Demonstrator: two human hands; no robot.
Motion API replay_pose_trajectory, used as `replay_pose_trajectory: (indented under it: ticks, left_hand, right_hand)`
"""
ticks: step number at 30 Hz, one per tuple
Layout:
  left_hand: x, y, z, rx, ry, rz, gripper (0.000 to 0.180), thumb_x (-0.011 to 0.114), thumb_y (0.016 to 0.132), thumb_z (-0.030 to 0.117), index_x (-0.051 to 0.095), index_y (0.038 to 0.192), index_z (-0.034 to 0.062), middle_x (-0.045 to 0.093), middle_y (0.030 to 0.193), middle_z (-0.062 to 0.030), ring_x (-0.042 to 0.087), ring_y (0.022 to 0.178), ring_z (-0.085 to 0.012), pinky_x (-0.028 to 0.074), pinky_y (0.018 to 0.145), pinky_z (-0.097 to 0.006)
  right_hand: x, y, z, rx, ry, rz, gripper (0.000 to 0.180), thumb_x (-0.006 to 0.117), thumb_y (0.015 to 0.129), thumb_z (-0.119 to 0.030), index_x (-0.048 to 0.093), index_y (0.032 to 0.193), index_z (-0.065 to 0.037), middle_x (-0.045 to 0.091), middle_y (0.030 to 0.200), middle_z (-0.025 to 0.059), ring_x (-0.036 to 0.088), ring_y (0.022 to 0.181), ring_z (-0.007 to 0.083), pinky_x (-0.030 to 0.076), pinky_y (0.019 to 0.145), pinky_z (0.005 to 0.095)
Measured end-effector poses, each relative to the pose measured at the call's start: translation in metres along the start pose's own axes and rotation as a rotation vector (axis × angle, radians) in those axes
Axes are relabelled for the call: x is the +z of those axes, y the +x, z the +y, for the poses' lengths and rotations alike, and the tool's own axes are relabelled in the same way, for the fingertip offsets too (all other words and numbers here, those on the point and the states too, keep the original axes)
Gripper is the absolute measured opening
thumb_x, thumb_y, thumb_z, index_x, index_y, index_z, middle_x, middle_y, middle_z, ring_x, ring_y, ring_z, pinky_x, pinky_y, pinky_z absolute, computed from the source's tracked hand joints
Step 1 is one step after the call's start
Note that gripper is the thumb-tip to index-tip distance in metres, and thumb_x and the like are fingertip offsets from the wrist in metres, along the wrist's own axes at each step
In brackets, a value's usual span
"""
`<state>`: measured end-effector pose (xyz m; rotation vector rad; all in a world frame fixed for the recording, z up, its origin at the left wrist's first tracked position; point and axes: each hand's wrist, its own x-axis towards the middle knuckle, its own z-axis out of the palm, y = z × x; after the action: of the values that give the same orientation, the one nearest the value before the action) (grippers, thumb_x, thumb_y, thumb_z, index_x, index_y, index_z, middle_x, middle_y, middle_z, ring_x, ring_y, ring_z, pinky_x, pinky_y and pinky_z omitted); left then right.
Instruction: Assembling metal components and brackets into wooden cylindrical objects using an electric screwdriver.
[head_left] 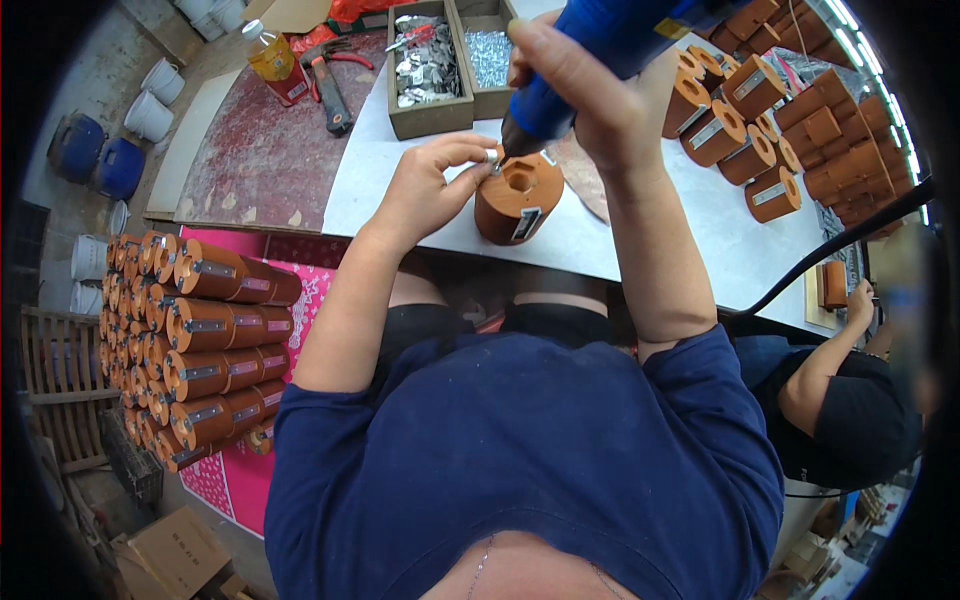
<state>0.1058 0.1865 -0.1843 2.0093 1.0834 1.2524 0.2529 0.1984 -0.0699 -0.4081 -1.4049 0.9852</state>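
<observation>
Blue drums point(122, 168) and white buckets point(150, 115) stand on the floor at far left, with a high stack of brown cylinders point(235, 325) lying sideways above a pink cloth point(312, 300) nearer by. Farther in, the counter point(372, 165) carries a bottle point(270, 62) of orange liquid, a hammer point(326, 90) and a wooden box point(430, 121) of loose metal pieces. The left hand point(440, 180) has its thumb and index finger close together at the rim of an upright brown cylinder point(520, 208), which stands near the counter's front edge, before the person. The right hand point(612, 110) has its fingers clamped around a blue power tool point(590, 65), angled down toward that rim. Farther right, more cylinders crowd the counter, and a black cable point(850, 240) curves in front of a co-worker point(850, 395). The silvery bit point(492, 156) at the left fingertips is too small to identify; I cannot tell whether they grip it. The tool's tip is hard to make out, its upper end is cut off, and the co-worker's work is mostly hidden.
</observation>
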Motion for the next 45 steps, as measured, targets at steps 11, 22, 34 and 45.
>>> replay_pose_trajectory:
  ticks: [11,22,34,45]
  left_hand:
    - [0.011,-0.006,0.002,0.067,-0.068,0.026,0.016,0.061,0.069,0.003,0.058,0.083,-0.0030,0.058,0.098,-0.0156,0.057,0.089,-0.0272,0.044,0.075,-0.030]
    - [0.034,-0.010,0.000,-0.154,-0.312,0.185,0.010,0.059,0.075,0.002,0.057,0.068,-0.0057,0.049,0.069,-0.0016,0.048,0.061,-0.0070,0.038,0.051,-0.020]
    - [0.036,-0.010,0.008,-0.185,-0.263,0.244,0.014,0.060,0.073,0.002,0.053,0.064,-0.0058,0.047,0.063,-0.0020,0.044,0.059,-0.0080,0.035,0.051,-0.021]
    - [0.033,-0.012,-0.006,-0.231,-0.316,0.199,0.016,0.065,0.068,0.004,0.062,0.081,-0.0039,0.060,0.093,-0.0093,0.055,0.072,-0.0100,0.044,0.065,-0.022]
  right_hand:
    - [0.001,0.005,0.006,0.116,-0.080,-0.026,0.049,0.072,0.061,-0.017,0.048,0.100,-0.001,0.056,0.079,0.0039,0.052,0.070,0.0089,0.044,0.064,0.0242]
    - [0.003,0.013,0.005,0.144,-0.124,-0.068,0.052,0.070,0.062,-0.019,0.046,0.106,-0.003,0.056,0.083,0.0047,0.054,0.074,0.0115,0.044,0.068,0.0257]
    - [-0.006,0.011,0.015,0.106,-0.071,-0.028,0.045,0.066,0.064,-0.005,0.041,0.102,-0.001,0.055,0.070,0.0058,0.055,0.058,0.0119,0.046,0.055,0.0250]
    - [0.014,0.010,-0.009,0.259,-0.283,-0.090,0.040,0.062,0.069,-0.006,0.042,0.103,0.003,0.055,0.064,0.0042,0.053,0.053,0.0100,0.043,0.050,0.0223]
